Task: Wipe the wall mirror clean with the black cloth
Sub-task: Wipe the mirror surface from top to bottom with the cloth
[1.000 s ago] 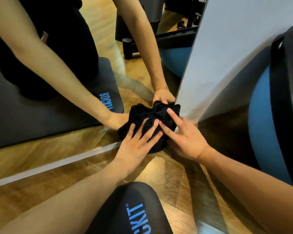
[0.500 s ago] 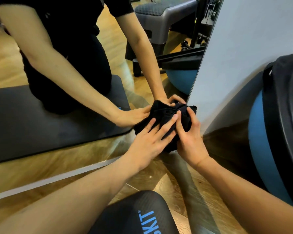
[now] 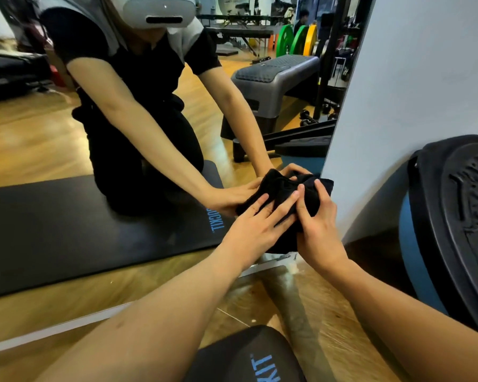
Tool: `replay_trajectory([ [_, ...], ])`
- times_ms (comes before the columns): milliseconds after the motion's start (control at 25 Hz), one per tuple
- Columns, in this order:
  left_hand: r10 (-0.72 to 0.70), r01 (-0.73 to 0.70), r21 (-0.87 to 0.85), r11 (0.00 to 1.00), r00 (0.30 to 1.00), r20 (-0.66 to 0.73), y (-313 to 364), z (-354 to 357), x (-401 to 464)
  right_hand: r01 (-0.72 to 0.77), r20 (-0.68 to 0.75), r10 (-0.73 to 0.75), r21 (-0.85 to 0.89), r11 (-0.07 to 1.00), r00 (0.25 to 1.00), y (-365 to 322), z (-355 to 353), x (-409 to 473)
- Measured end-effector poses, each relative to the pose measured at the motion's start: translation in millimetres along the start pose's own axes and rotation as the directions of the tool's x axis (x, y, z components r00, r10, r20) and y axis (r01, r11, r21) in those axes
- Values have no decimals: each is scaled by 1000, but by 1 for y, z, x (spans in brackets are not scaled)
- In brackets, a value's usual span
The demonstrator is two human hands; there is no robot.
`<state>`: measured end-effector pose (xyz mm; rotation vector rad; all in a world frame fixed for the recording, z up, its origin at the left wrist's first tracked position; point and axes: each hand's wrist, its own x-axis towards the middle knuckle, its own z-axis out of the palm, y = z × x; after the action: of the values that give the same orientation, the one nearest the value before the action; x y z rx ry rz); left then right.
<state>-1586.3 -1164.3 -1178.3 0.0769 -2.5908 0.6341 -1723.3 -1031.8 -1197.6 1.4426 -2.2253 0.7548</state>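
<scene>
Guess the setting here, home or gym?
Most likely a gym. The wall mirror reflects coloured weight plates and a grey aerobic step, and a blue balance trainer leans beside the mirror on the wood floor.

Wood floor (image 3: 329,321), glossy planks.
Black mat (image 3: 232,359) with blue lettering lies near bottom edge; blue ball (image 3: 409,244) with black top rests at right, beside wall.
</scene>
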Motion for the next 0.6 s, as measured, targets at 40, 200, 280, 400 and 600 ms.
replay_trajectory([
  [40,-1,1,17,1000,1000,2,-4,-3,-7,5,-16,-5,5,1000,1000,-9,2,0],
  [200,-15,15,54,998,1000,-3,-25,-14,-48,77,-38,-77,4,997,996,-45,13,-2],
  [280,-17,16,66,998,1000,2,-41,-21,-74,121,-70,-121,3,993,990,-67,21,-2],
  [400,-32,31,65,997,999,16,-61,-30,-110,174,-96,-172,18,985,980,-102,32,-5],
  [600,-35,33,89,995,999,22,-92,-40,-174,242,-115,-236,45,969,965,-158,50,-9],
])
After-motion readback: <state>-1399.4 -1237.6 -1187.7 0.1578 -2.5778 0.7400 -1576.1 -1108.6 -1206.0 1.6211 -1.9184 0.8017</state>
